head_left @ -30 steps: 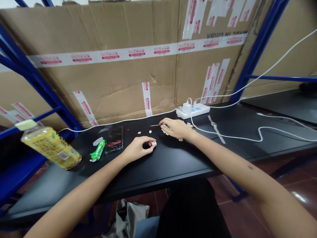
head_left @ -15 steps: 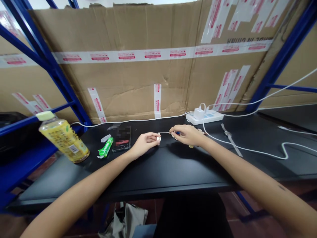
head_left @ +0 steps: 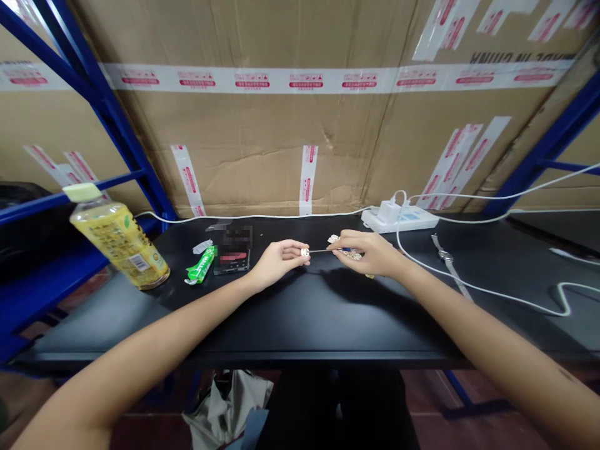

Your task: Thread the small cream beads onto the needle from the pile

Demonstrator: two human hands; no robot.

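Observation:
My left hand point(head_left: 282, 262) pinches a small white piece point(head_left: 305, 252) with dark marks between thumb and fingertips, a little above the black tabletop point(head_left: 300, 319). In my right hand point(head_left: 368, 251) is a thin metal rod point(head_left: 319, 251) with a blue part near the fingers. It points left, and its tip meets or overlaps the white piece; whether it goes inside I cannot tell. Several small pale pieces point(head_left: 333, 239) lie around and partly behind my right hand. A yellowish piece point(head_left: 370, 275) shows just below that hand.
On the left stand a yellow drink bottle point(head_left: 124, 240), a green wrapper point(head_left: 200, 266) and a dark, partly blurred phone point(head_left: 233, 259). A white power strip point(head_left: 398, 219) with cables and a wristwatch point(head_left: 445, 256) lie right. Cardboard point(head_left: 253, 150) rises behind the table.
The view has tilted down and shifted left. The rod's tip was just above the white piece and is now level with it. Both hands keep their holds.

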